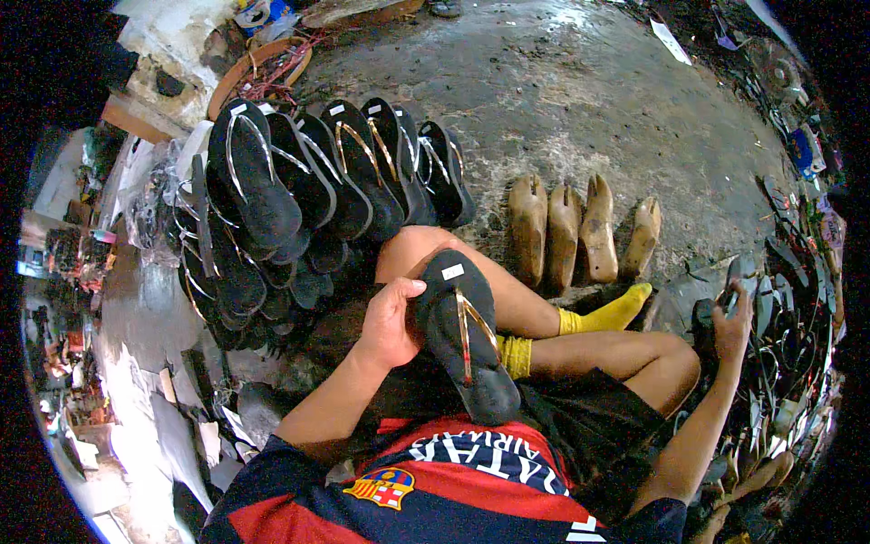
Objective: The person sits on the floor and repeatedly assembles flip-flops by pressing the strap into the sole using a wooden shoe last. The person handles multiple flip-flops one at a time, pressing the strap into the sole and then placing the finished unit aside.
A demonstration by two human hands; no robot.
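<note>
My left hand (393, 323) grips a black flip-flop (444, 349) near its toe end, with the thumb pressed on the edge. This flip-flop has a shiny gold and reddish thong strap and a small white label at the toe. Its heel end points toward my shirt. Out to the right, my right hand (732, 325) is closed beside a small dark object (703, 313), next to scattered pieces on the floor. What its fingers hold is too small and dim to make out.
Stacked black flip-flops (258, 195) with silver and gold straps stand at the left. Several wooden shoe lasts (562, 231) lie ahead of my crossed legs. Sole pieces and straps (779, 354) clutter the right side. A round basket (263, 72) sits far left.
</note>
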